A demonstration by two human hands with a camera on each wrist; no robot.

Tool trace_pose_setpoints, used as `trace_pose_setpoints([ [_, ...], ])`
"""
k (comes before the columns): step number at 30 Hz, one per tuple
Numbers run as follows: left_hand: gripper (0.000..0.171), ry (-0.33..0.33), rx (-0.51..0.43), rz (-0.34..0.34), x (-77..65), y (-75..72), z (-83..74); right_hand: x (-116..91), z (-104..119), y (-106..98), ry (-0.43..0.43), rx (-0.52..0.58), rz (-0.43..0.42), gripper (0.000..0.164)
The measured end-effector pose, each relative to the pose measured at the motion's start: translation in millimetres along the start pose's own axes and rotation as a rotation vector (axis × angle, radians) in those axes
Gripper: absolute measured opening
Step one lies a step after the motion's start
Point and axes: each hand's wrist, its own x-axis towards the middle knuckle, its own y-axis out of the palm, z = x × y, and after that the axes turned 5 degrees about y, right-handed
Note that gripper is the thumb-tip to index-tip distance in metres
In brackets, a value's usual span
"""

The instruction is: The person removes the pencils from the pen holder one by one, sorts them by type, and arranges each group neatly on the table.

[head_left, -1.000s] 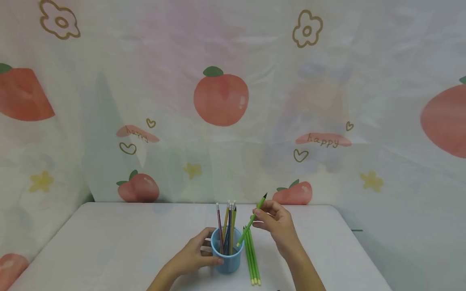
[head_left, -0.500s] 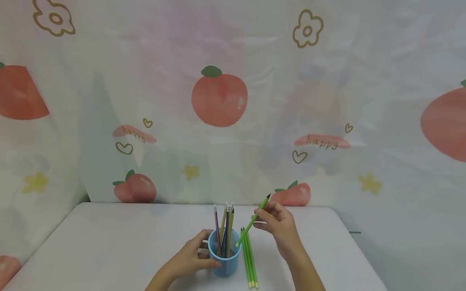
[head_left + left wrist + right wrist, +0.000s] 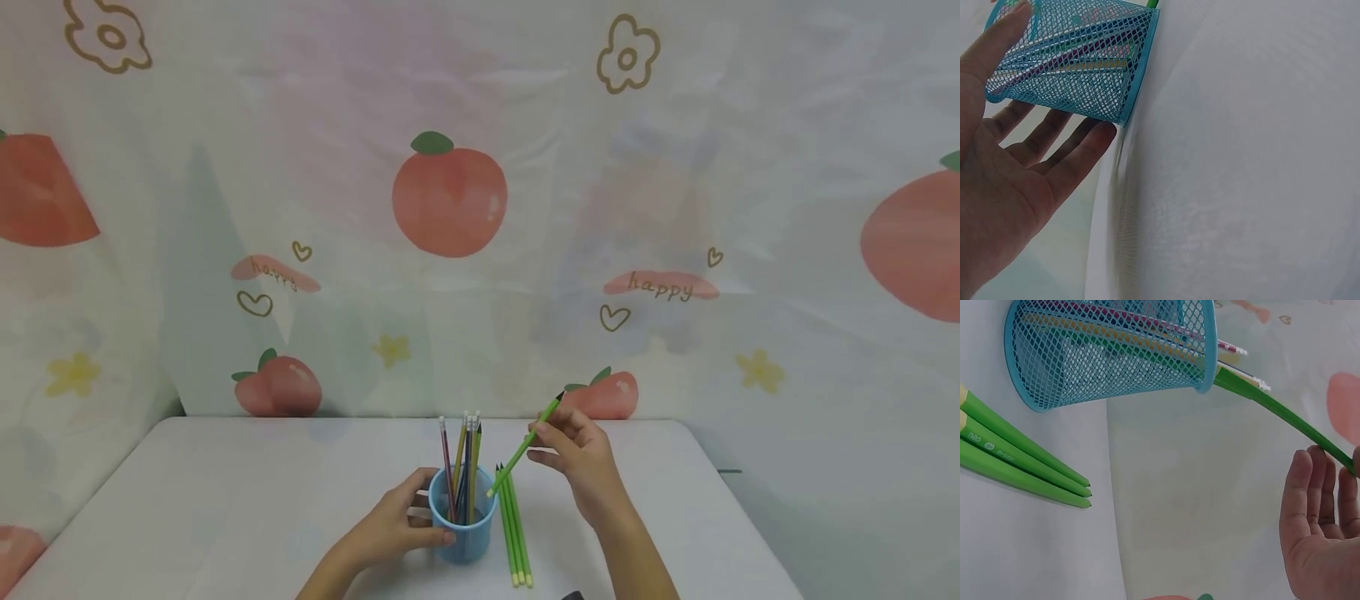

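Observation:
A blue mesh pencil cup stands upright on the white table. My left hand holds it from the left, thumb at the front and fingers around the far side. Several pencils stand in the cup, most with white eraser ends up. Between thumb and fingertips, my right hand pinches a green pencil, slanted with its black point up. Its pale lower end is at the cup's right rim; the right wrist view shows the green pencil meeting the cup's mouth. Three green pencils lie right of the cup.
The white table reaches back to a curtain printed with peaches and flowers. A small dark object, too cut off to identify, shows at the bottom edge of the head view.
My right hand has shifted slightly to the right with the green pencil, whose lower end stays near the cup's rim. The left hand keeps its hold on the cup. The head view has moved a little.

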Motion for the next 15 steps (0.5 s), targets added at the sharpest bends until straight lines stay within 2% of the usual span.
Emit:
trace_pose_setpoints([
  [15, 0.076, -0.004, -0.003, 0.001, 0.3, -0.8, 0.2, 0.5, 6.4, -8.1, 0.024, 0.047, -0.005, 0.028],
])
